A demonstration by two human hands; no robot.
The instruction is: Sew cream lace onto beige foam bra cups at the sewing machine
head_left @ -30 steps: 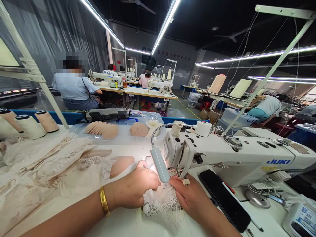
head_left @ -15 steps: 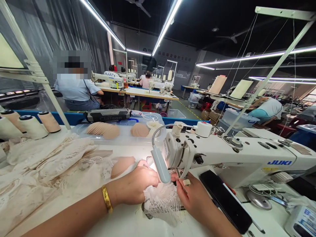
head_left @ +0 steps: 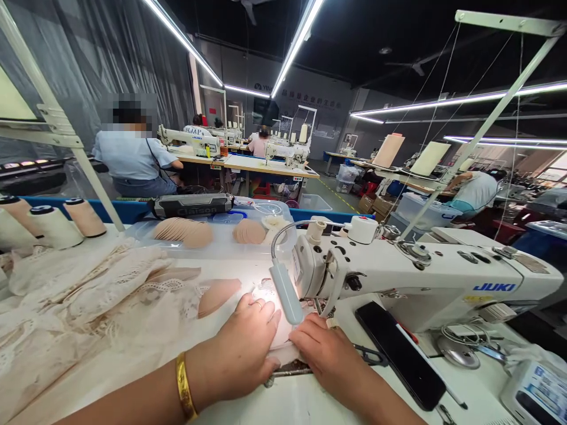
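Observation:
Under the head of a white sewing machine (head_left: 398, 254) lies a piece of pale lace fabric (head_left: 286, 339), lit by a small grey gooseneck lamp (head_left: 287, 295). My left hand (head_left: 241, 342), with a gold bracelet on its wrist, is closed over the fabric's left side, thumb toward me. On the near right side my right hand (head_left: 330, 354) pinches the fabric, fingertips just below the lamp. The lamp and my hands hide the needle and part of the cloth. A beige fabric piece (head_left: 217, 295) rests to the left of my left hand.
A heap of cream lace (head_left: 88, 307) covers the table's left. Behind it are thread cones (head_left: 57, 227) and a clear tray (head_left: 221, 251) with beige pads (head_left: 183, 231). Right of my right hand lies a black phone (head_left: 401, 354). A co-worker (head_left: 133, 159) sits ahead.
My left hand has turned and moved slightly down. My right hand has shifted left and nearer me. The fringed lace edge that hung toward me is now out of sight.

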